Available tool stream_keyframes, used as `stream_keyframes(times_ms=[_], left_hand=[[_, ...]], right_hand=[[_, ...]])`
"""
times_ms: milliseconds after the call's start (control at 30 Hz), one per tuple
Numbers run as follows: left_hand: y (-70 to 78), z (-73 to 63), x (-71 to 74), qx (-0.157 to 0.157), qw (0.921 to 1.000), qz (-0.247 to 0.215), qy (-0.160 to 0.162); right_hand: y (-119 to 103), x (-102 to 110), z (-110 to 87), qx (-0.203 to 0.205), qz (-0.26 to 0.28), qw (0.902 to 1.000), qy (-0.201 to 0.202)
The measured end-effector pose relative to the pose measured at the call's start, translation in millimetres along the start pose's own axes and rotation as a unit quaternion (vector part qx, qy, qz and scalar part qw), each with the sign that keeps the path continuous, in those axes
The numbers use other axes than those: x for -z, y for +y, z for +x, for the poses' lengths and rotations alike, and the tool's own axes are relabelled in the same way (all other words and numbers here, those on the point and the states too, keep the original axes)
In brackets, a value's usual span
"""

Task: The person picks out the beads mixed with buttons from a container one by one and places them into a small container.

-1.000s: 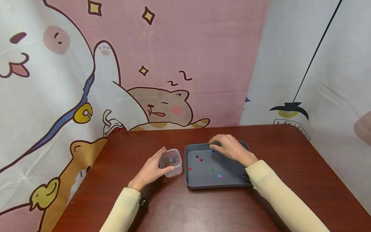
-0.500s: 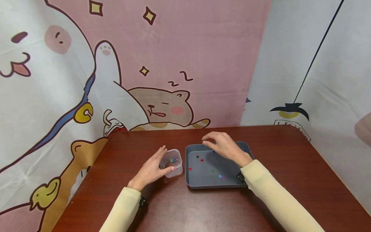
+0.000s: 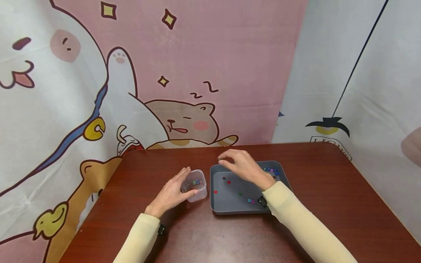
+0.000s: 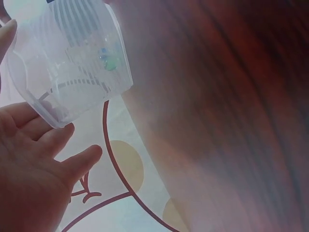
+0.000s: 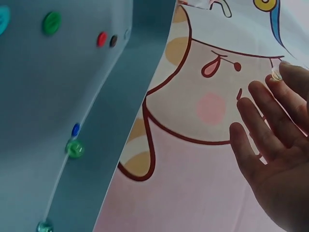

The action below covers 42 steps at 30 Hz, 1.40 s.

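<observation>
My left hand (image 3: pixel 169 193) holds a small clear plastic box (image 3: pixel 198 197) on the table, thumb at the near side and fingers at the far side. A green and a blue button (image 3: pixel 196 182) lie in the box. My right hand (image 3: pixel 242 166) is over the back left part of a grey tray (image 3: pixel 230 205), fingertips past its back rim. Between thumb and forefinger it pinches a small clear button (image 5: pixel 276 73). On the tray lie red buttons (image 3: pixel 228 182), a green button (image 5: pixel 51 22), a dark button (image 5: pixel 113 40) and several more at the back right.
The tray stands just right of the box on a reddish-brown wooden table (image 3: pixel 184 237). Its raised walls are low. Behind the table hangs a cloth (image 3: pixel 250 73) printed with cartoon animals, and pale cloth (image 3: pixel 378 91) hangs on the right.
My right hand has moved left from over the tray's back side towards the box, still pinching the clear button. More buttons at the tray's back right now show. The left hand stays at the box.
</observation>
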<state>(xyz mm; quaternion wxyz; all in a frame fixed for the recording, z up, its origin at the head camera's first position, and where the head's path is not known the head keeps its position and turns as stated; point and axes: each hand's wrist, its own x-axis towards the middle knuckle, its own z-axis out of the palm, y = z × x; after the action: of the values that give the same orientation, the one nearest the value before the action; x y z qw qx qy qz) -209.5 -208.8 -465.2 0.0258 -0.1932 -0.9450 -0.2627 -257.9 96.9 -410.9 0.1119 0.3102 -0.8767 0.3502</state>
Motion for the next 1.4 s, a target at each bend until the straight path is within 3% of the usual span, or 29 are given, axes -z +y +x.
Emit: stream_keyframes(times_ms=[433,800,1400], left_hand=[[-3.5,0.2,-1.3,0.006,0.9997,-0.021,-0.01],[-3.1,-1.2,0.1,0.007,0.9996,-0.023,-0.015],[-2.5,-0.8,0.7,-0.011,0.9996,-0.026,-0.008]], right_hand=[[-19,-24,11.3,0.013,0.021,0.9988,-0.042],[-25,-44,19.6,0.041,0.002,0.9966,-0.071],[-29,-61,24.3,0.047,-0.047,0.9875,-0.143]])
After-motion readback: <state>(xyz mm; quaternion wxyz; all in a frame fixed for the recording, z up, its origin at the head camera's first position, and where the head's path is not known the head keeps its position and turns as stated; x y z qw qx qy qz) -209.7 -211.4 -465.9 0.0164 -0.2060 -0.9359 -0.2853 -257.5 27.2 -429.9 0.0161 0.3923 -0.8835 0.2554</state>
